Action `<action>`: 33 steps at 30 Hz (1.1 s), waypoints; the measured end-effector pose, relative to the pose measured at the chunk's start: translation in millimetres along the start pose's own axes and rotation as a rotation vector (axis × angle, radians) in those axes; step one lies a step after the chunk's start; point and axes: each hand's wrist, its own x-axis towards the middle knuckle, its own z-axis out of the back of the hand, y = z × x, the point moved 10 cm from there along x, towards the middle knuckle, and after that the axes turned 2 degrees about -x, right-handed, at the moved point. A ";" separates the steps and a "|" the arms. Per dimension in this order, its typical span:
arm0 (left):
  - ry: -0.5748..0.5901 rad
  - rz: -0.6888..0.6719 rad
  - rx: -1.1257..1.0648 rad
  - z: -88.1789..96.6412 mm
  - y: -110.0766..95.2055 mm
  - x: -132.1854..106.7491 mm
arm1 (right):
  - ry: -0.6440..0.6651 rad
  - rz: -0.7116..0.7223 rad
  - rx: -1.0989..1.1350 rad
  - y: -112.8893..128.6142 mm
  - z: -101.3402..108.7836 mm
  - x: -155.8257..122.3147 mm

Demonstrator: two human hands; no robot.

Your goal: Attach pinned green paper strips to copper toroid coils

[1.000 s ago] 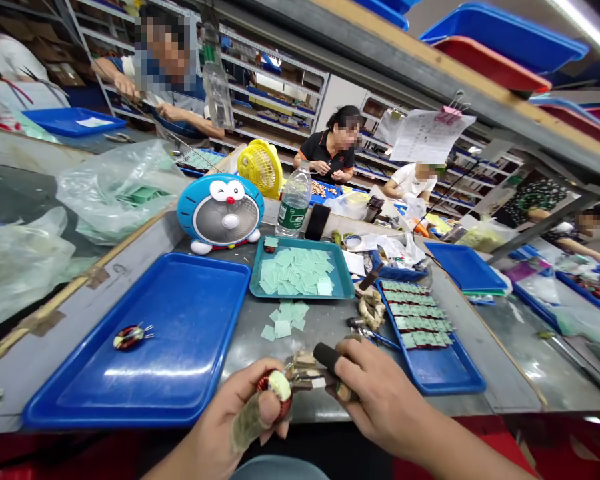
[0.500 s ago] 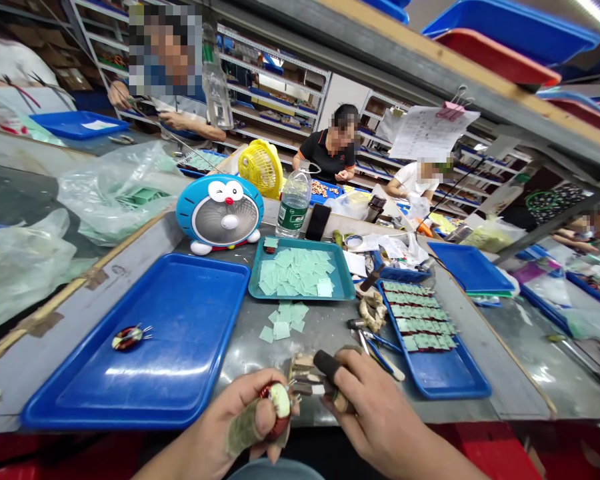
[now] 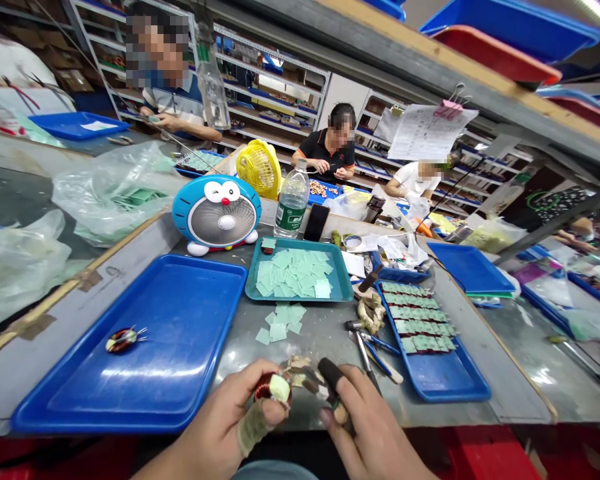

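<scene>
My left hand (image 3: 233,427) is closed on a red wound coil (image 3: 273,389) with a pale green square on its face, held at the bench's near edge; its thumb is wrapped in tape. My right hand (image 3: 365,430) is closed beside it, a black sleeve on the forefinger, pinching the wire leads that stick out of the coil's right side. A second coil (image 3: 121,339) lies in the big blue tray (image 3: 190,313) to the left. Loose green squares (image 3: 280,322) lie on the bench in front of a teal tray (image 3: 340,290) full of them.
A blue tray (image 3: 447,380) with rows of green parts sits at the right, pliers (image 3: 367,347) beside it. Behind stand a blue cartoon fan (image 3: 219,215), a yellow fan (image 3: 260,167), a water bottle (image 3: 291,203) and a phone (image 3: 316,222). Other people work at benches beyond.
Both hands have stayed at the bench edge with the coil; the right hand has dropped slightly lower and turned. The pliers, covered before, now show above my right hand.
</scene>
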 end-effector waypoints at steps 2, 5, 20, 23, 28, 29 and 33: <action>0.004 -0.058 0.086 -0.6 -8.3 3.4 | 0.002 -0.009 -0.020 1.9 -3.2 0.2; 0.000 -0.124 0.179 -3.6 -16.8 4.7 | -0.033 0.032 -0.079 9.6 -3.3 2.9; -0.373 -0.347 0.495 26.8 -16.2 -11.4 | -0.180 -0.399 1.186 -4.8 -52.8 25.7; -0.454 -0.336 0.576 26.8 -11.2 -18.5 | -0.198 -0.416 1.585 15.2 -74.8 39.2; -0.428 -0.262 0.524 20.2 0.2 -26.3 | -0.165 -0.532 1.585 17.6 -69.4 45.5; -0.443 -0.213 0.459 22.0 5.9 -27.1 | -0.155 -0.544 1.571 15.4 -68.0 44.4; -0.509 -0.027 0.124 24.4 34.8 -29.6 | -0.148 -0.497 1.445 5.1 -59.9 40.6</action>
